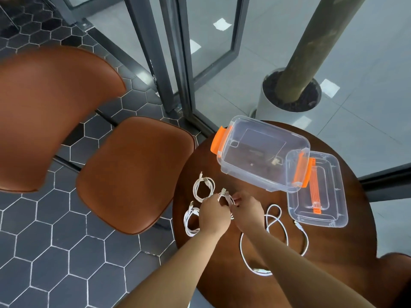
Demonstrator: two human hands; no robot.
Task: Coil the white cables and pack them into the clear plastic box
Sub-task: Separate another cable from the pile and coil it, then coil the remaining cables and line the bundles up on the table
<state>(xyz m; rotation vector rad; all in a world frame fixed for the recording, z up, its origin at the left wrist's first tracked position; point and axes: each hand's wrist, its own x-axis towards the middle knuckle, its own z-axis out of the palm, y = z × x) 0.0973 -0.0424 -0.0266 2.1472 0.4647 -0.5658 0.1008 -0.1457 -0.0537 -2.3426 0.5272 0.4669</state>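
A clear plastic box with orange latches stands open at the back of the round wooden table; no cable lies inside it. Its clear lid lies right of it. My left hand and my right hand meet in front of the box, both pinching one white cable wound into a small coil. Two coiled white cables lie left of my hands: one further back, one near the table's left edge. A loose white cable sprawls to the right of my right forearm.
A brown leather chair stands close to the table's left side. A second brown seat shows at the right edge. Beyond the table are dark glass door frames and a grey planter with a trunk.
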